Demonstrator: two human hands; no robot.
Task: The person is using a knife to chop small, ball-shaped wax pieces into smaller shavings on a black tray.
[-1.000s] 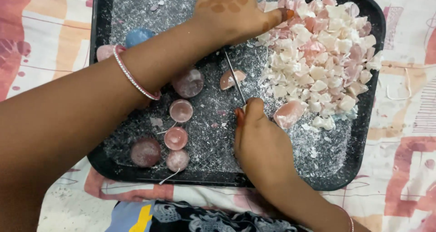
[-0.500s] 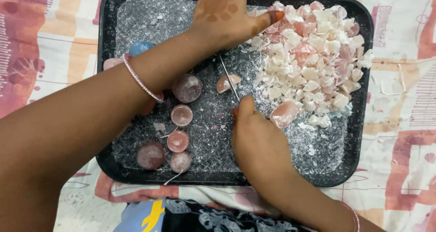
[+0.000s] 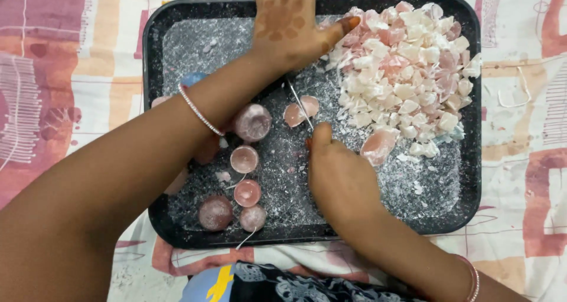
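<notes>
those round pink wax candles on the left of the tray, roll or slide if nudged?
The round candles look squat with flat faces, so they'd probably slide, not roll. The gritty crumbs on the black tray may add drag. The chip pile suggests the wax breaks easily.

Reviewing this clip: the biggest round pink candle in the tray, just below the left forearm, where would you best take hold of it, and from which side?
Grip the large round candle across its curved side wall, probably coming straight down from above. It sits flat face up on the black tray, so its sides are exposed. The left forearm crosses close on its upper left, and smaller candles lie just below; fingers fit best on the right and lower-left edges.
</notes>
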